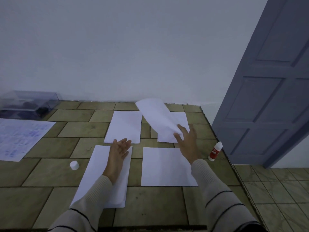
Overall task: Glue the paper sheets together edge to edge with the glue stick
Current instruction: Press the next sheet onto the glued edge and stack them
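Several white paper sheets lie on the tiled surface: a near-left sheet [93, 181], a near-right sheet [163, 166], a far-middle sheet [124, 126] and a far-right sheet [181, 119]. My right hand [187, 138] pinches the near end of another sheet [157, 114], lifted and slanting away to the upper left above the far-right sheet. My left hand [119, 151] hovers open, fingers straight, over the top of the near-left sheet. A white glue bottle with a red label [214, 151] stands uncapped at the right edge. Its white cap [74, 165] lies left of the near-left sheet.
A large sheet with blue print [20, 138] lies at the far left. A clear plastic box [28, 104] with dark items stands at the back left by the wall. The surface's right edge [222, 148] drops to a tiled floor; a grey-blue door [270, 91] stands there.
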